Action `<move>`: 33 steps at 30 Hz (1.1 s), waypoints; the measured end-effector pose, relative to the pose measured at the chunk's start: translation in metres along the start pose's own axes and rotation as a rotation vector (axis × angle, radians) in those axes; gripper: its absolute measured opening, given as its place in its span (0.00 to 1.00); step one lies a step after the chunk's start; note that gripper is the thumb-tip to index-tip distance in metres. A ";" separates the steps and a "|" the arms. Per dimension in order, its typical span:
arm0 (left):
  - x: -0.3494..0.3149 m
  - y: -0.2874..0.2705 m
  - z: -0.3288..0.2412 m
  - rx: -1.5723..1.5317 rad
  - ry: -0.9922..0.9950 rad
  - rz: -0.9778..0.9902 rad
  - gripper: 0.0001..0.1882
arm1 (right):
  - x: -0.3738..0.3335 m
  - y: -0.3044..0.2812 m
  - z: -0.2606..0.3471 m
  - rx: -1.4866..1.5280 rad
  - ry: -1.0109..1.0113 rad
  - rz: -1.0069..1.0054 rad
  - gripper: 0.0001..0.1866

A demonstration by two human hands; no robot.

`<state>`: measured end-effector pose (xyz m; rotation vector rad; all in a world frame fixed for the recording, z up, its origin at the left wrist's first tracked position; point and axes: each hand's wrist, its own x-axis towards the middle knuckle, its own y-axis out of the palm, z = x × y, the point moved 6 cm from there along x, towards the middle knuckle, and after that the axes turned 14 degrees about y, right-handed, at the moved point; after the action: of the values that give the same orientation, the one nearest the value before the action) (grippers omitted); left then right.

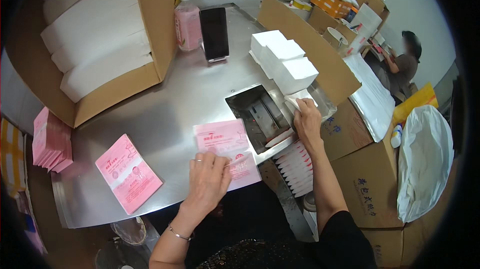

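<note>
A pink printed wrapper (pixel 220 136) lies at the front edge of the steel table, overlapping another below it. My left hand (pixel 206 179), with a ring and a bracelet, has its fingers curled in a pinch at the wrapper's edge. Off to the right, my right hand (pixel 307 119) reaches past a rectangular opening (pixel 257 111) in the table. Its fingers are closed on a folded white tissue (pixel 300 98), just in front of stacked white tissues (pixel 287 61). A pile of pink wrappers (pixel 128 174) with a white band rests on the table left of my left hand.
A large carton (pixel 150 29) of white tissue bundles stands at the left. Behind are a pink bottle (pixel 188 24) and an upright phone (pixel 214 34). Red-and-white packets (pixel 295 169) line a chute below the opening. Cartons (pixel 367 184) flank the right; a person (pixel 402 61) sits beyond.
</note>
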<state>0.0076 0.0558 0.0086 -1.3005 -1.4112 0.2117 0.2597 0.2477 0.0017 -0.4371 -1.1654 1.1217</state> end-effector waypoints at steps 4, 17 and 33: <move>-0.005 -0.002 0.000 0.002 0.014 0.025 0.11 | 0.005 -0.013 -0.016 0.198 0.069 -0.009 0.17; -0.001 -0.002 -0.001 0.008 -0.008 0.052 0.10 | -0.002 -0.012 -0.004 -0.002 -0.125 -0.104 0.12; -0.001 0.002 -0.004 -0.046 0.073 0.053 0.19 | -0.015 -0.012 0.030 0.240 -0.101 -0.090 0.23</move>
<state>0.0117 0.0535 0.0083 -1.3712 -1.3279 0.1659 0.2397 0.2218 0.0153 -0.1431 -1.1099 1.1992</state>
